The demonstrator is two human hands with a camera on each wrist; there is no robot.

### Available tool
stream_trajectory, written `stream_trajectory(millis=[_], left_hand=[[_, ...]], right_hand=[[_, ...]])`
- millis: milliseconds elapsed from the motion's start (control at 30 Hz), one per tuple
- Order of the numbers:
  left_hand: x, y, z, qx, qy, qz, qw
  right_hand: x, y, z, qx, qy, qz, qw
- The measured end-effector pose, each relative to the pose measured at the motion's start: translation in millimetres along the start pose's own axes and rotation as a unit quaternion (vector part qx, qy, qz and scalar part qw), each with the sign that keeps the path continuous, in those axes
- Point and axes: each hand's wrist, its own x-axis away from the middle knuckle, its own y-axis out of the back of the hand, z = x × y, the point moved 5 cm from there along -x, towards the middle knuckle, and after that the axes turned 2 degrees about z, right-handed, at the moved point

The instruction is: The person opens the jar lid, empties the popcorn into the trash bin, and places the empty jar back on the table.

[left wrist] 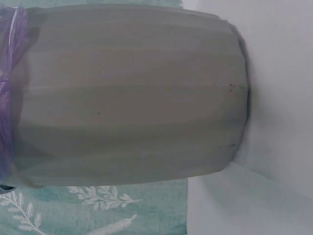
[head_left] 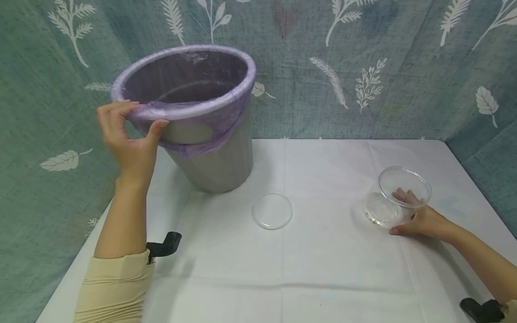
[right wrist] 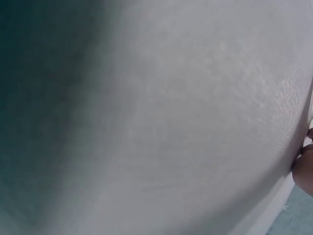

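My left hand (head_left: 134, 141) grips the near-left rim of a grey trash bin (head_left: 214, 166), with the thumb at the front and the fingers toward the left. A purple plastic bag (head_left: 238, 112) lines the bin and folds over its rim. In the left wrist view the bin's ribbed side (left wrist: 127, 98) fills most of the picture. Over at the right, my right hand (head_left: 424, 222) holds a clear round container (head_left: 381, 208), fingers behind it and thumb at its near side. Small yellowish bits show at the container's base. A fingertip (right wrist: 304, 171) appears at the right wrist view's edge.
A clear round lid (head_left: 272, 211) lies flat on the white tablecloth (head_left: 323, 260), between the bin and the container. Behind the table hangs a blue-green curtain (head_left: 291, 103) with white leaf prints, which also runs along the left and right sides.
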Motion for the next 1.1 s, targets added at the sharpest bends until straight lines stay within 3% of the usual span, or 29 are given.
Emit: stream_trajectory(millis=[367,633,700,867,900,1100], left_hand=[[-7.5,4.9,0.5,-0.008,-0.058,0.040,0.9975],[8.8,1.5,-26.9,-0.033,-0.090,0.060,0.9936],[15.2,2.0,-34.5,-0.038,-0.106,0.066,0.9915],[29.5,1.9,-46.3,-0.048,-0.132,0.090,0.9860],[31.7,1.8,-48.0,-0.047,-0.135,0.095,0.9852],[43.7,-2.3,-56.5,-0.037,-0.167,0.129,0.9768]], right_hand=[[15.8,10.7,-3.7,-0.067,-0.011,-0.006,0.9977],[27.4,20.5,12.6,-0.106,0.093,-0.064,0.9879],[29.2,23.7,16.4,-0.140,0.120,-0.067,0.9805],[33.5,33.4,27.3,-0.268,0.193,-0.049,0.9427],[34.2,35.6,29.5,-0.273,0.198,-0.051,0.9402],[37.2,47.4,47.4,-0.218,0.202,-0.085,0.9510]])
